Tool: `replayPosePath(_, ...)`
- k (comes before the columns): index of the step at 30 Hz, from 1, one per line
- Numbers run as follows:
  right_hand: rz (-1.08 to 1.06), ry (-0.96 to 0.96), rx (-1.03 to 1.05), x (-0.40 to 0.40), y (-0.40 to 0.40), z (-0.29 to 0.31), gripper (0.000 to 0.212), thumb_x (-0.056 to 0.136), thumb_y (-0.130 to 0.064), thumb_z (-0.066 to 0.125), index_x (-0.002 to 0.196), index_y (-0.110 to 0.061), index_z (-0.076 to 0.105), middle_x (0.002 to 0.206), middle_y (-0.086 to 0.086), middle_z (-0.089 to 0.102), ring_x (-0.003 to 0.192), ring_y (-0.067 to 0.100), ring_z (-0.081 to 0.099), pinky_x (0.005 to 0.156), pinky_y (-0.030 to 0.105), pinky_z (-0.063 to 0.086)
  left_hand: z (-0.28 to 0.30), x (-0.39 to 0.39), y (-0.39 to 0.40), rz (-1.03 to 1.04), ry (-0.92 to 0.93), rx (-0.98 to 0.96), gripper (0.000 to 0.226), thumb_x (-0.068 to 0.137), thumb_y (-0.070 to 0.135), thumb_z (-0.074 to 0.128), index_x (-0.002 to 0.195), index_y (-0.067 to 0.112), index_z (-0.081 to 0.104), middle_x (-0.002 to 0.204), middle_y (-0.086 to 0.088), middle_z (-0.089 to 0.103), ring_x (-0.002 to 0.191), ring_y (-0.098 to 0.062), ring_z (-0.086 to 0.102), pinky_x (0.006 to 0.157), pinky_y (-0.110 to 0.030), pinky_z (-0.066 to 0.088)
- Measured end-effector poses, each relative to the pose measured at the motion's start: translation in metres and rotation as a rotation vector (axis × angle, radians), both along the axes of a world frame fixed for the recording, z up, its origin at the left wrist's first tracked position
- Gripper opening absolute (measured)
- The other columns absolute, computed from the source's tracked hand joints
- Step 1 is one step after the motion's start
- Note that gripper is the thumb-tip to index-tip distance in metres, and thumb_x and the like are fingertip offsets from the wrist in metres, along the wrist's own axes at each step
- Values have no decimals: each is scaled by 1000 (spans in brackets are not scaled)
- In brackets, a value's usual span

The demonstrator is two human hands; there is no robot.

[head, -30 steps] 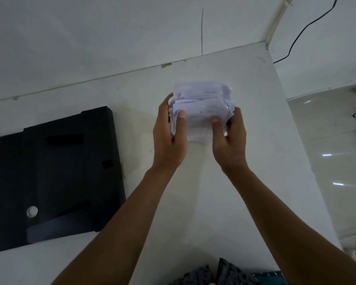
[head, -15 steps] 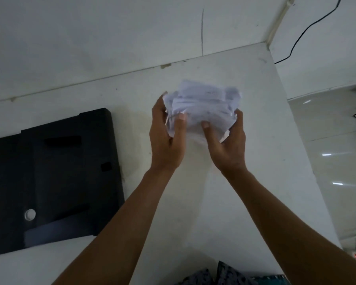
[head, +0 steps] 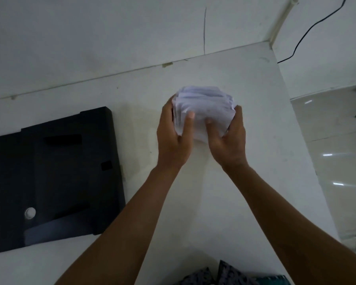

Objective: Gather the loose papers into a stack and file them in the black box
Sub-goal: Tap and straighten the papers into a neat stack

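Papers (head: 206,111) bunched above the bench (head: 255,130), right of the black box (head: 49,171). Left hand (head: 173,136) and right hand (head: 228,140) clasp the sides, thumbs on top. Light, floppy, slippery sheets; a side grip seems best.

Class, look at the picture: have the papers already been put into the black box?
No: both the left hand and right hand hold the papers above the table, apart from the black box.

Dim, flat light leaves the flat matte black box (head: 49,177) nearly featureless (edges bow from the wide lens), while the glossy tiled floor (head: 335,161) shows small glints.
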State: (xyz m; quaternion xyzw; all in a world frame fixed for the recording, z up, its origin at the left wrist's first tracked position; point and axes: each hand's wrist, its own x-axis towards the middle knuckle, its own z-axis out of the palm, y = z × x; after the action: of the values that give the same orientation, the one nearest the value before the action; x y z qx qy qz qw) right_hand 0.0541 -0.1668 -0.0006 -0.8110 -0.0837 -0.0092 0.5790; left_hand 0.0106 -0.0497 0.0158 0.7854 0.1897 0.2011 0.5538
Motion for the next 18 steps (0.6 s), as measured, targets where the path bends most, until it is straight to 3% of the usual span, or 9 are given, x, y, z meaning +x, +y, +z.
replayPosePath(3, -62, -25, 39, 7, 1, 12, 29, 96, -6, 62, 119, 8, 50, 104, -15, 58, 95, -11, 60, 79, 9, 46, 8, 5, 1, 67, -92, 21, 31, 103, 13, 51, 131, 1, 47, 123, -7, 63, 111, -16, 64, 94, -32, 55)
replayPosePath(6, -62, -60, 27, 7, 1, 17, 57, 86, -12, 78, 129, 5, 45, 111, -17, 54, 102, -11, 58, 85, 9, 45, 6, 2, 1, 54, -111, 34, 46, 100, 29, 56, 135, 3, 42, 127, -13, 60, 114, -16, 62, 98, -25, 52)
replayPosePath(9, -50, 10, 79, -1, 3, 15, 73, 82, -20, 83, 138, 0, 41, 114, -19, 54, 102, -10, 59, 85, 9, 47, 0, -3, -5, 30, -12, -19, 62, 93, 50, 51, 142, 16, 36, 137, -2, 53, 120, 3, 55, 102, -15, 45)
replayPosePath(11, -64, 38, 123, -1, 10, 17, 70, 83, -24, 80, 137, 0, 42, 117, -16, 54, 105, -9, 59, 86, 10, 48, 0, 2, -8, 72, -11, -63, 61, 92, 49, 49, 140, 12, 40, 133, 1, 54, 118, 6, 56, 101, -15, 46)
replayPosePath(14, -123, 119, 287, 2, 23, 26, 59, 86, -34, 73, 128, -2, 47, 109, -3, 61, 97, 8, 68, 79, 26, 58, 7, 12, -12, 173, -69, -189, 56, 94, 48, 54, 125, 1, 50, 112, -10, 65, 100, -19, 69, 87, -35, 60)
replayPosePath(16, -178, 151, 362, 6, 33, 31, 52, 84, -40, 72, 116, -6, 52, 102, 3, 65, 89, 16, 70, 75, 35, 61, 11, 20, -15, 252, -87, -223, 48, 95, 47, 58, 111, 1, 55, 94, -5, 67, 84, -16, 70, 74, -32, 62)
replayPosePath(18, -249, 184, 374, 10, 40, 36, 41, 85, -39, 73, 105, -7, 56, 92, 0, 66, 81, 12, 68, 72, 31, 60, 16, 28, -18, 350, -50, -231, 35, 96, 39, 58, 102, 5, 58, 86, 3, 66, 76, -9, 68, 70, -24, 59)
